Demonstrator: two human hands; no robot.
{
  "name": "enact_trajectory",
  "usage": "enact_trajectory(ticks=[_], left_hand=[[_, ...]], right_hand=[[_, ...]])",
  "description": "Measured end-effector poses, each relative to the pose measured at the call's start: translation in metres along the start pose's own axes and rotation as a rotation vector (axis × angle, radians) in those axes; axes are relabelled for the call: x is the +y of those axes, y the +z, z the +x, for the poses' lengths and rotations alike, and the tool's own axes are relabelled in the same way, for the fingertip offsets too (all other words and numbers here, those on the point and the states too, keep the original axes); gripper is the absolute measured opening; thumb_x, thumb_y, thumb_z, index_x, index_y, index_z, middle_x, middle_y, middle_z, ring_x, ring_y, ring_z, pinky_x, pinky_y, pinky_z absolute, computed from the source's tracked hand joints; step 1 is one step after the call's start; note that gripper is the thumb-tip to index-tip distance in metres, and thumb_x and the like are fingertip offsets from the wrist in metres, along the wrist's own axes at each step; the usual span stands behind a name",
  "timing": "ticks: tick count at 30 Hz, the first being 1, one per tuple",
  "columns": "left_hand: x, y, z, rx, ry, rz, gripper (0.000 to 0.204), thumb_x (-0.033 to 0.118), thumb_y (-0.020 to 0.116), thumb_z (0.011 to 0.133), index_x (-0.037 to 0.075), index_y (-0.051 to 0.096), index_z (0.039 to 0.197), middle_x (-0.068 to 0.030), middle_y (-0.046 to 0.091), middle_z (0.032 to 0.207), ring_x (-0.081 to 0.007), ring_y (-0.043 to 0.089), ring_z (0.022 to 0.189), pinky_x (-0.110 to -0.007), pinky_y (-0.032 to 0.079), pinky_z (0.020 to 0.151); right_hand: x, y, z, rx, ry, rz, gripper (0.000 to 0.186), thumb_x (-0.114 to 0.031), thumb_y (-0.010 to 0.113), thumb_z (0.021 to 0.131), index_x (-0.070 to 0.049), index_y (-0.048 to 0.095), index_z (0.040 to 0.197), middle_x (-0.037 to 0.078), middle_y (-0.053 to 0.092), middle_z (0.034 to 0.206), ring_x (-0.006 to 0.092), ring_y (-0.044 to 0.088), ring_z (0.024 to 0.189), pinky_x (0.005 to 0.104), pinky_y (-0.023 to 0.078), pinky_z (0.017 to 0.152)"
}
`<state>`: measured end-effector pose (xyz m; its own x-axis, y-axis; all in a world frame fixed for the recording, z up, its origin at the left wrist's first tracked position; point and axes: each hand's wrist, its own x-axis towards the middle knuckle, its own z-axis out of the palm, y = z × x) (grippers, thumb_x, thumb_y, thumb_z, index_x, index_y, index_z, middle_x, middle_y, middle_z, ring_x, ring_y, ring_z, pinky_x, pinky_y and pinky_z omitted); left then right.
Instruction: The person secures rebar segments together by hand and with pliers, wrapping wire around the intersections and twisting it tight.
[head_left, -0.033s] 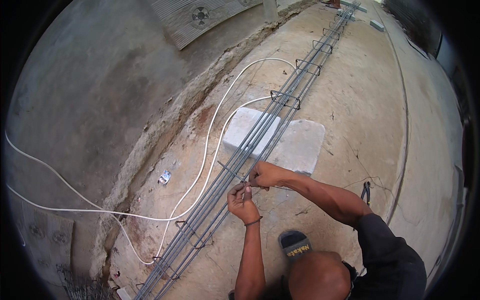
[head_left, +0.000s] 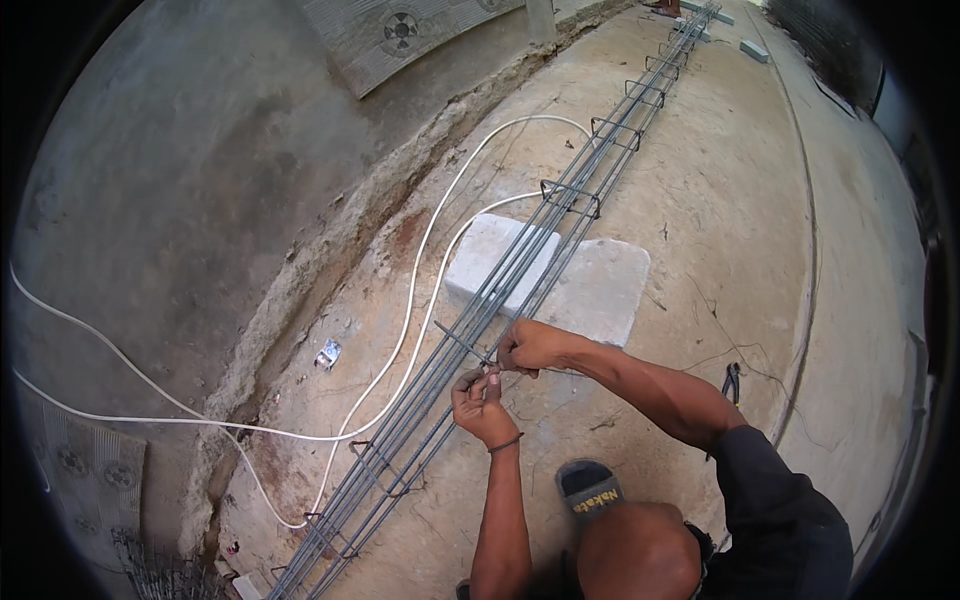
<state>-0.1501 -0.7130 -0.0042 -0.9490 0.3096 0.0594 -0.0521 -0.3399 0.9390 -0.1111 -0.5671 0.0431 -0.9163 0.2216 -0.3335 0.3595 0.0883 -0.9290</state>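
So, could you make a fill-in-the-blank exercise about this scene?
The hose or cable looping beside the steel bars is coloured ____.
The left hand wears a dark band around its ____.
The pliers lie on the picture's ____ side of the right hand.
Missing words: white; wrist; right.

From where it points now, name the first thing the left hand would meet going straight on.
Probably the steel bars, just beyond the left hand's fingers, though the depth between them is unclear.

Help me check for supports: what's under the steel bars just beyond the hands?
Under the steel bars sits a pale block, with a second block to its right. The bars cover strips of the first block's top, hiding any contact.
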Motion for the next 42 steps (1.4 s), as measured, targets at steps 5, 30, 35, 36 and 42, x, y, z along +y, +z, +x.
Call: enact_trajectory(ticks=[5, 30, 35, 36, 42], left_hand=[[0.006, -0.004, 0.012, 0.113, -0.376, -0.157, 0.016, 0.007, 0.066, 0.083, -0.003, 0.06, 0.094, -0.0042, 0.058, 0.08, -0.0159, 0.063, 0.078, -0.026, 0.051, 0.069], [0.051, -0.023, 0.06, -0.261, -0.722, 0.429, 0.018, 0.011, 0.064, 0.083, -0.007, 0.066, 0.084, -0.0021, 0.053, 0.06, -0.0082, 0.041, 0.043, -0.022, 0.03, 0.035], [0.029, -0.037, 0.051, -0.248, -0.468, 0.559, 0.017, 0.01, 0.064, 0.084, -0.006, 0.068, 0.083, -0.0001, 0.048, 0.055, -0.0082, 0.041, 0.046, -0.023, 0.029, 0.04], [0.011, -0.046, 0.045, -0.25, -0.473, 0.554, 0.017, 0.01, 0.064, 0.084, -0.006, 0.068, 0.083, -0.0001, 0.048, 0.055, -0.0082, 0.041, 0.046, -0.023, 0.029, 0.04], [-0.067, -0.027, -0.004, -0.167, -0.012, 0.684, 0.023, 0.011, 0.063, 0.085, -0.01, 0.064, 0.094, -0.0189, 0.066, 0.074, -0.022, 0.064, 0.069, -0.036, 0.047, 0.062]], right_hand=[[-0.024, 0.01, -0.016, -0.071, 0.003, 0.03, 0.013, -0.007, 0.057, 0.083, 0.003, 0.066, 0.083, 0.006, 0.061, 0.066, 0.0132, 0.055, 0.055, 0.0282, 0.046, 0.049], [0.038, 0.037, 0.013, 0.155, 0.036, 0.085, 0.01, -0.013, 0.064, 0.084, -0.003, 0.066, 0.084, 0.009, 0.067, 0.082, 0.0189, 0.064, 0.068, 0.0336, 0.052, 0.063], [0.027, 0.019, 0.023, 0.316, -0.37, -0.806, 0.008, -0.006, 0.061, 0.069, 0.0, 0.065, 0.074, 0.019, 0.065, 0.073, 0.0347, 0.065, 0.067, 0.0439, 0.052, 0.062], [0.021, 0.016, 0.023, 0.316, -0.45, -0.905, 0.009, -0.006, 0.061, 0.065, 0.001, 0.064, 0.07, 0.021, 0.064, 0.071, 0.0391, 0.064, 0.067, 0.0468, 0.052, 0.062], [-0.024, 0.06, 0.032, 0.218, -0.374, -0.966, 0.021, -0.015, 0.06, 0.077, 0.004, 0.067, 0.072, 0.023, 0.065, 0.074, 0.0402, 0.065, 0.075, 0.0459, 0.053, 0.068]])
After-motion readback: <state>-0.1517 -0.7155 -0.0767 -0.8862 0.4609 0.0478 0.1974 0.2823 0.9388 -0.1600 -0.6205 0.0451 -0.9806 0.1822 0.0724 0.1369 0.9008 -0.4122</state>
